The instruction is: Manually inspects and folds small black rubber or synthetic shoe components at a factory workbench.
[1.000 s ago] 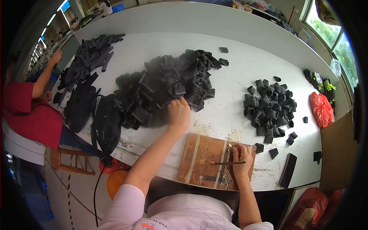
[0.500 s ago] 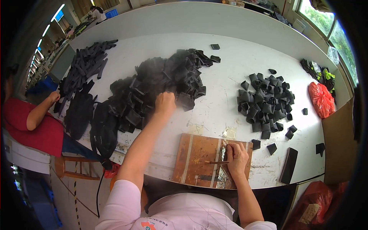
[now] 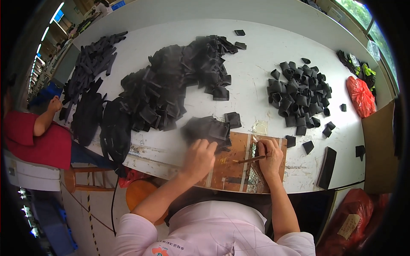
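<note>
My left hand (image 3: pixel 200 158) is closed on a clump of black fabric pieces (image 3: pixel 207 130), at the far left corner of a brown wooden board (image 3: pixel 230 168). One loose black piece (image 3: pixel 232 120) lies just beyond the clump. My right hand (image 3: pixel 270 157) rests over the board's right part, its fingers closed round a thin brown brush (image 3: pixel 252 159) that points left. Under the brush runs a shiny, smeared strip (image 3: pixel 253 173) on the board. A big heap of black pieces (image 3: pixel 166 68) spreads beyond my left hand. Several curled black pieces (image 3: pixel 299 91) are piled farther right.
Dark strips (image 3: pixel 89 64) and two dark bundles (image 3: pixel 114 130) lie at the left of the white table (image 3: pixel 252 55). A person in red (image 3: pixel 38 141) sits there. A red plastic bag (image 3: pixel 361 96) and a black block (image 3: pixel 326 168) are at the right. A low partition (image 3: pixel 192 16) edges the back.
My left hand has come back from the heap toward the board, bringing a clump of black pieces. My right hand still holds the brush over the board. The whole view has shifted slightly.
</note>
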Available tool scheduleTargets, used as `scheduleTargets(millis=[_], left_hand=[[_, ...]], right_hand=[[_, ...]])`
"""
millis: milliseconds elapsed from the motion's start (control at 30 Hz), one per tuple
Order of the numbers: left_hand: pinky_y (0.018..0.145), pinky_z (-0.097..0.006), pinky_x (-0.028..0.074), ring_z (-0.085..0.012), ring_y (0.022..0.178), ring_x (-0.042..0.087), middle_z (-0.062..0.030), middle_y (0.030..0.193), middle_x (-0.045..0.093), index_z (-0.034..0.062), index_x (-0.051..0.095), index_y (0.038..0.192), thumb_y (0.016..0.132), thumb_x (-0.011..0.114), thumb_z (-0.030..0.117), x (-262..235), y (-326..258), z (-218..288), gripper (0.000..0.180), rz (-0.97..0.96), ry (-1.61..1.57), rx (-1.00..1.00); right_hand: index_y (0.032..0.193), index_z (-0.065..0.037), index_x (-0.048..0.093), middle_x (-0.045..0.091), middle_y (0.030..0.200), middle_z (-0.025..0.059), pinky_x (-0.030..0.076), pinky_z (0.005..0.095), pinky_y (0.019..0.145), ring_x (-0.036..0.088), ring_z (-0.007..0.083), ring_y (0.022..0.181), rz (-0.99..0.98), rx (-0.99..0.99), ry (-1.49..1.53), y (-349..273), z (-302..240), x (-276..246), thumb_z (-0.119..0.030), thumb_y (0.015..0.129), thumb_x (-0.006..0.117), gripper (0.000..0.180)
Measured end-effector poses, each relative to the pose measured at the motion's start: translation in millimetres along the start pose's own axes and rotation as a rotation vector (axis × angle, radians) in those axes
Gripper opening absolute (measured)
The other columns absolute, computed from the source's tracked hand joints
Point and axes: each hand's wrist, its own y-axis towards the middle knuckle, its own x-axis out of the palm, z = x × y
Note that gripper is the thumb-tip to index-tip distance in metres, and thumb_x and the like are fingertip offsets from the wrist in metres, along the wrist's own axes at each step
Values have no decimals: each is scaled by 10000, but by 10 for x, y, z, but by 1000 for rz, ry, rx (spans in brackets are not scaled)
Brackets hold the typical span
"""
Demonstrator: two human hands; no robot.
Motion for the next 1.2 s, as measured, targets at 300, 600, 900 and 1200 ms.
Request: scheduleTargets(millis=[300,600,900,1200], left_hand=[[695,-338,455,-270,823,544,-134,891,517,-12,554,1020,678,676,72,-499,29,140,373,37,-297,-76],[707,-357,456,-289,784,567,-111,805,555,21,587,836,690,613,16,-78,647,-63,149,-53,-8,118],[618,-373,456,-289,717,557,-118,666,532,16,576,659,677,570,6,-75,792,-161,21,-75,-28,74],[476,-178,379,-49,506,474,-13,615,574,-16,622,716,736,659,19,-595,317,190,55,180,-1003,-418]], right_hand=[[786,-38,568,501,669,108,403,344,518,511,278,580,18,-19,52,-117,22,-44,-33,757,577,31],[779,-37,571,500,660,106,407,337,504,516,269,562,-34,50,105,-349,-87,-168,-36,756,586,28],[788,-33,574,499,661,107,411,336,502,519,265,566,-60,64,127,-341,-200,-243,-30,750,590,41],[884,-18,588,552,745,93,447,286,509,560,214,597,-147,-160,359,-346,-998,-441,-8,689,643,202]])
